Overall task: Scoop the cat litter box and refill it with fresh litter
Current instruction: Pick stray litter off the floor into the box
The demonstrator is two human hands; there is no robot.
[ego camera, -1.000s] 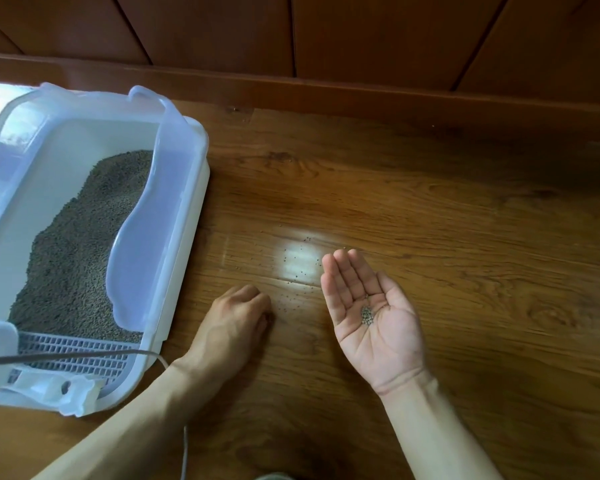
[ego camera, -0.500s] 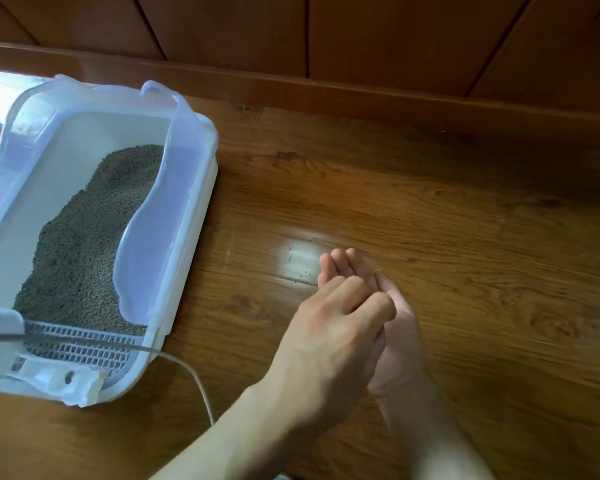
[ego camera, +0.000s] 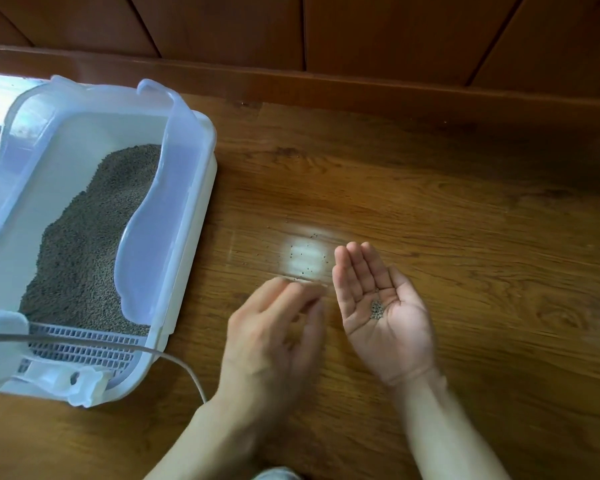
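A white litter box [ego camera: 191, 216] with a translucent rim stands on the wooden floor at the left, with grey-brown litter [ego camera: 84, 237] heaped inside. My right hand [ego camera: 378, 306] lies palm up over the floor, fingers straight, cupping a small pile of litter grains [ego camera: 377, 309]. My left hand [ego camera: 274, 334] hovers back-up just left of it, blurred, fingers loosely bent and holding nothing that I can see. Stray grains [ego camera: 305, 261] are scattered on the floor in a bright patch ahead of both hands.
A white slotted grate [ego camera: 80, 348] spans the box's near end, with a white plastic piece [ego camera: 0, 348] at the left edge. A thin grey cable [ego camera: 174, 362] curves from there toward me. A wooden baseboard and wall [ego camera: 361, 88] run along the back.
My left hand went from the floor onto my right palm half a second ago, then drew back to the left. The right palm shows its grains again. The view shifted slightly.
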